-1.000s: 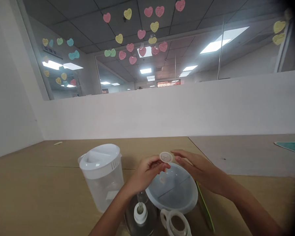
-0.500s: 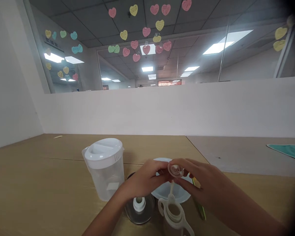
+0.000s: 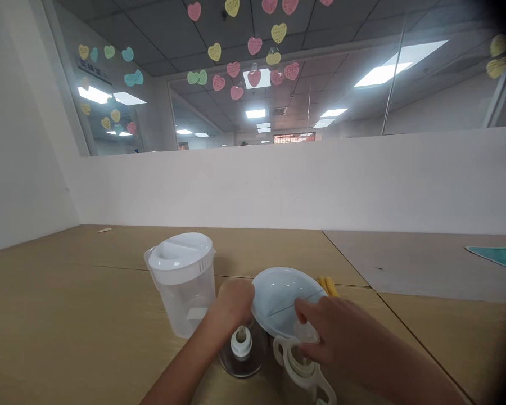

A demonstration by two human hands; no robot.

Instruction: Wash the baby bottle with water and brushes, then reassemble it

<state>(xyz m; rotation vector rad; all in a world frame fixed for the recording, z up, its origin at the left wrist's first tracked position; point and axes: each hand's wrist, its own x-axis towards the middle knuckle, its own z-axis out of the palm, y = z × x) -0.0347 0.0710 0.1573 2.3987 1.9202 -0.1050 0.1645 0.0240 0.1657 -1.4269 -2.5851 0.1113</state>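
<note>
My right hand [image 3: 326, 326] pinches a small translucent cap [image 3: 307, 332] just above the open mouth of a jar with a pale looped collar [image 3: 301, 368]. My left hand [image 3: 236, 298] is closed over the left rim of a white bowl [image 3: 278, 287], behind a glass burner with a white wick holder [image 3: 241, 343]; whatever its fingers hold is hidden. A thin dark line, perhaps a wire or stick, lies across the bowl.
A lidded clear plastic pitcher [image 3: 183, 281] stands left of my left hand. Yellow sticks [image 3: 328, 286] lie behind the right hand. A teal cloth [image 3: 500, 257] rests at the far right, and a low white wall [image 3: 278, 191] borders the table.
My hands have moved apart. The right one has lowered the cap towards the jar, and the left has shifted left. More of the bowl shows. The view has shifted slightly.
</note>
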